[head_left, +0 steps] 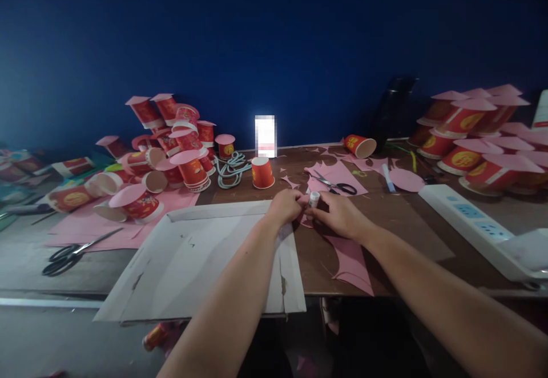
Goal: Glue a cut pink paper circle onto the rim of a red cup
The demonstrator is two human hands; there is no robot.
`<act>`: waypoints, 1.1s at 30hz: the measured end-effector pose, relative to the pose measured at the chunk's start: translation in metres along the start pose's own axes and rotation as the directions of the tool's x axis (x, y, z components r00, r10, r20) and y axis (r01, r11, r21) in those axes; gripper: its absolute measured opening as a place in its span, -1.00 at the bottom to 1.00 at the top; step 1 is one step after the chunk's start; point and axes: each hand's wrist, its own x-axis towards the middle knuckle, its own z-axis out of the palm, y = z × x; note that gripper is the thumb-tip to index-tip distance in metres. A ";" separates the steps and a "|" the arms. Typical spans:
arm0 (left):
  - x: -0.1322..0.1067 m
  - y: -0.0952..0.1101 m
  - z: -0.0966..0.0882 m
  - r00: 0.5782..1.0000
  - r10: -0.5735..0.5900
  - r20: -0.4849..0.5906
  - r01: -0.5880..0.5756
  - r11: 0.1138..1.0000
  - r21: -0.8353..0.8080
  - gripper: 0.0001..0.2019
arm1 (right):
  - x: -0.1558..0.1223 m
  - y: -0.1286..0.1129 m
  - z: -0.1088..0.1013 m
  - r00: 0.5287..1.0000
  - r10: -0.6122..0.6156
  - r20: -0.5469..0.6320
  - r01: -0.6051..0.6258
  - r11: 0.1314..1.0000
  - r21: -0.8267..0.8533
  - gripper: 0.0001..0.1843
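My right hand (338, 213) is closed round a small upright white glue stick (314, 198) above the brown table. Close beside it, my left hand (286, 205) pinches a small pink paper piece (303, 200); its fingers are partly hidden. Just beyond the hands stands an upside-down red paper cup (262, 173). Black-handled scissors (342, 187) rest on a cut pink sheet (357, 179) to the right. A curved pink offcut (351, 266) lies near the table's front edge, below my right hand.
A white cardboard sheet (205, 258) overhangs the table edge under my left forearm. Red cups with pink tops are piled left (194, 169) and right (464, 158). A power strip (471, 224), a second pair of scissors (75, 255) and a coiled cable (231, 169) lie around.
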 end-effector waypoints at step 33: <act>-0.003 0.004 -0.002 1.000 -0.023 -0.015 0.025 0.993 0.118 -0.82 | 0.018 0.040 -0.036 0.767 0.615 -0.183 -0.054 0.346 0.937 -0.71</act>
